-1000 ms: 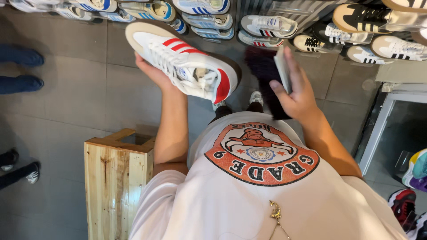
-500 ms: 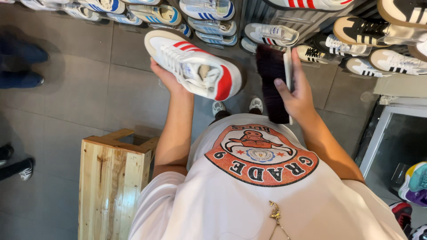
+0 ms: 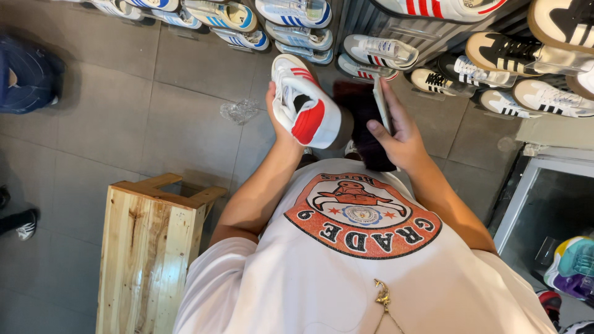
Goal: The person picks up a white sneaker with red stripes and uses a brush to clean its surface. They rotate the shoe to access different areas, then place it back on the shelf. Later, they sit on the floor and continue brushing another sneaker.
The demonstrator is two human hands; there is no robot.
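We see the white sneaker (image 3: 304, 106), red at the heel and with red stripes on its side, held up in front of the chest with its heel turned toward us and its toe pointing away toward the wall of shoes. Our left hand (image 3: 276, 120) is closed around its underside and near side, thumb up along the upper. Just to the right, our right hand (image 3: 396, 131) grips a brush (image 3: 365, 124) by its pale back, the dark bristles facing the sneaker and lying touching or just beside its heel; the blur there leaves us unable to say which. We judge the step in hand to be brushing the shoe clean, now at the heel end. The next stroke would call for the left hand to keep the sneaker steady while the bristles sweep across the heel and side, light enough not to knock it loose. Beyond the hands, the display shelves (image 3: 433, 37) carry rows of other sneakers. A pale wooden stool (image 3: 148, 241) stands on the grey tile floor (image 3: 185, 124) to our left, and a crumpled bit of clear plastic (image 3: 240, 111) lies on the tiles.
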